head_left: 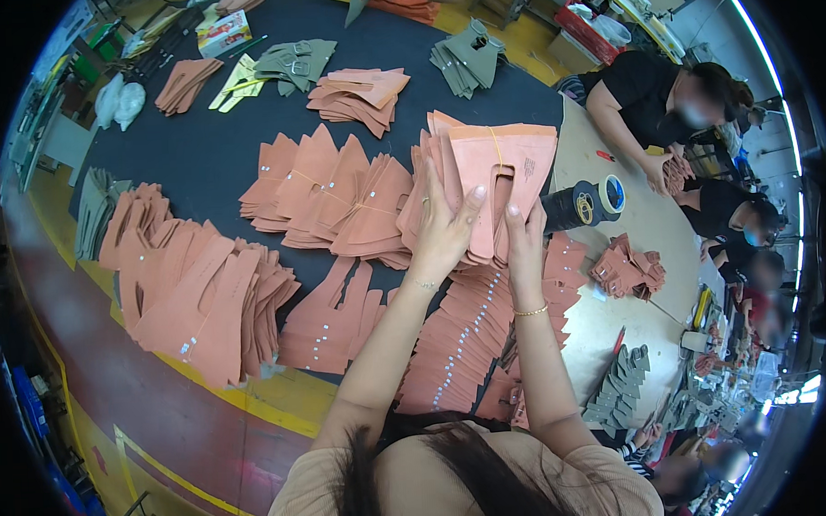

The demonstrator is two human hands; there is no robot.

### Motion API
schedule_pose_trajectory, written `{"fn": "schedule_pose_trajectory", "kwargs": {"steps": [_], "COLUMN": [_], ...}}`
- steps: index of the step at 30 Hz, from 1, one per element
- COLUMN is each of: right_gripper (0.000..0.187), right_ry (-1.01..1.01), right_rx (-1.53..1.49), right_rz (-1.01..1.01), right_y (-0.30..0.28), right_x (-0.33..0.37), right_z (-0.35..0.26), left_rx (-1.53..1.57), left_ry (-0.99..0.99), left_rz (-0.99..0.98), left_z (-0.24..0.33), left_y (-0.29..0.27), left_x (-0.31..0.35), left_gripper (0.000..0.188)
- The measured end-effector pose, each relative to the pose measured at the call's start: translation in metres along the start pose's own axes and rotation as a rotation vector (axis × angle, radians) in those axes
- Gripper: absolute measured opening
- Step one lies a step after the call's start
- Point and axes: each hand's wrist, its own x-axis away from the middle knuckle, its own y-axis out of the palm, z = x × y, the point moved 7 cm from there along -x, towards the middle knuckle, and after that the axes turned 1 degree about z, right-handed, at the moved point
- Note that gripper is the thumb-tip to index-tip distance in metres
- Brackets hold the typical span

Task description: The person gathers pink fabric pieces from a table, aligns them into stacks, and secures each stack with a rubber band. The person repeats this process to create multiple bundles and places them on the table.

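Note:
Between my two hands stands a bundle of salmon-coloured cut pieces (529, 149), leather-like, each with a long slot, and a thin yellow rubber band runs over it. My left hand (448, 225) grips its left side, thumb on the front piece. My right hand (524, 245) holds the lower right edge. Beside the left hand, more banded salmon bundles (315, 193) lie fanned in a row on the black table (218, 156). Under my forearms, a long overlapped row of salmon pieces (461, 334) bears small white stickers.
Large salmon stacks (196, 293) lie at the left. A black cylinder with rubber bands (570, 207) and a tape roll (613, 194) stand right of my hands. Green pieces (470, 58) lie at the far side. At the right, a person in black (639, 95) handles small salmon pieces.

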Motion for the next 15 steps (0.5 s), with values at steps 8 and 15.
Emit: {"fn": "schedule_pose_trajectory", "kwargs": {"steps": [8, 15], "right_gripper": [0.064, 0.026], "right_ry": [0.096, 0.340], "right_rx": [-0.217, -1.000], "right_rz": [-0.116, -0.172], "right_y": [-0.005, -0.011], "right_x": [-0.007, -0.007], "right_z": [0.007, 0.013], "left_rx": [-0.491, -0.421], "left_ry": [0.175, 0.537], "left_rz": [0.086, 0.149], "left_z": [0.036, 0.089], "left_y": [0.013, 0.050], "left_x": [0.016, 0.030], "left_gripper": [0.103, 0.098]}}
